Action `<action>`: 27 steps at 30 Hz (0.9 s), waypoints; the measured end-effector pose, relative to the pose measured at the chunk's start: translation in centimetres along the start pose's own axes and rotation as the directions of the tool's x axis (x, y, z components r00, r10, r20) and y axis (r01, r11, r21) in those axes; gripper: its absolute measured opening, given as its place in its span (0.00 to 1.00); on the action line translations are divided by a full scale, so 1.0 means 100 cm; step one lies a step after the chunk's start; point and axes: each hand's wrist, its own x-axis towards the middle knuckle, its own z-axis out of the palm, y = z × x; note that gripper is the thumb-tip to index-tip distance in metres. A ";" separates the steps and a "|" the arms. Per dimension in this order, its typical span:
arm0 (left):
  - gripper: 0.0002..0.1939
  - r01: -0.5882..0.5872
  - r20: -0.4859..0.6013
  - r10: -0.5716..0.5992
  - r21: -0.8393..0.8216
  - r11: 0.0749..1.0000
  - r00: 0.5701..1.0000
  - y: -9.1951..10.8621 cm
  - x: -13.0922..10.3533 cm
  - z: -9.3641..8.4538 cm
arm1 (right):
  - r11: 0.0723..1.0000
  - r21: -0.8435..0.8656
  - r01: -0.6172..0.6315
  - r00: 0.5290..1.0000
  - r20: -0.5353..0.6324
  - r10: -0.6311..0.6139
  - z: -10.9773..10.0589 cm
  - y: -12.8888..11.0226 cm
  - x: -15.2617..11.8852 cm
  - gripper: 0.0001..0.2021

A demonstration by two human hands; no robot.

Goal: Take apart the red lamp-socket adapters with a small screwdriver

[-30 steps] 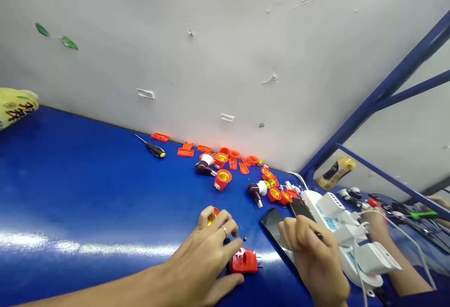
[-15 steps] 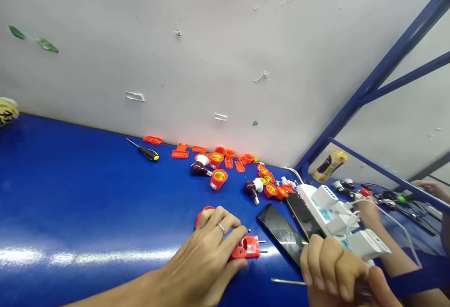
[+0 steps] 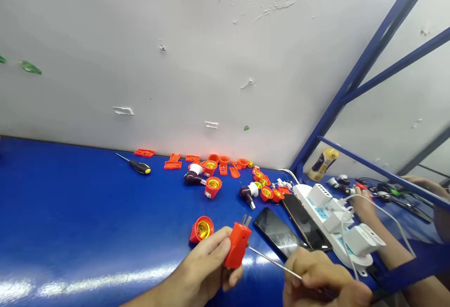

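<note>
My left hand (image 3: 210, 262) is closed around a red two-pin plug (image 3: 236, 247), held above the table with its prongs pointing up and away. In my right hand (image 3: 321, 279) is a screwdriver (image 3: 272, 262); its thin metal shaft points left, and the fingers hide the handle. The shaft's tip is at the right side of the plug; whether it touches cannot be made out. A red lamp socket (image 3: 202, 230) with a brass-coloured threaded inside lies on the blue table just beyond my left fingers.
Several red sockets (image 3: 213, 188) and flat red pieces (image 3: 173, 165) lie toward the wall. A black-and-yellow screwdriver (image 3: 139, 167) is further left. Phones (image 3: 277, 233) and a white power strip (image 3: 360, 258) sit at right. Beyond the blue frame (image 3: 346, 84) another person's hand (image 3: 363, 206) is visible.
My left hand has raised the plug and turned its prongs from right to upward, moving away from the socket. The screwdriver's tip has come up and left to the plug. The view has shifted.
</note>
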 end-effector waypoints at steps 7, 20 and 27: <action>0.23 0.014 0.021 -0.013 -0.054 0.998 1.000 -0.003 0.002 0.000 | 0.997 0.042 -0.067 0.997 0.039 0.065 -0.003 0.014 -0.009 0.23; 0.25 0.087 0.021 -0.097 0.301 0.950 0.995 -0.017 0.005 -0.007 | 0.743 0.485 -0.462 0.848 -0.006 0.531 0.016 -0.008 -0.005 0.24; 0.30 0.276 0.077 -0.278 0.046 0.960 0.957 -0.006 0.003 -0.006 | 0.659 0.461 -0.594 0.798 0.440 0.412 -0.002 -0.008 0.002 0.31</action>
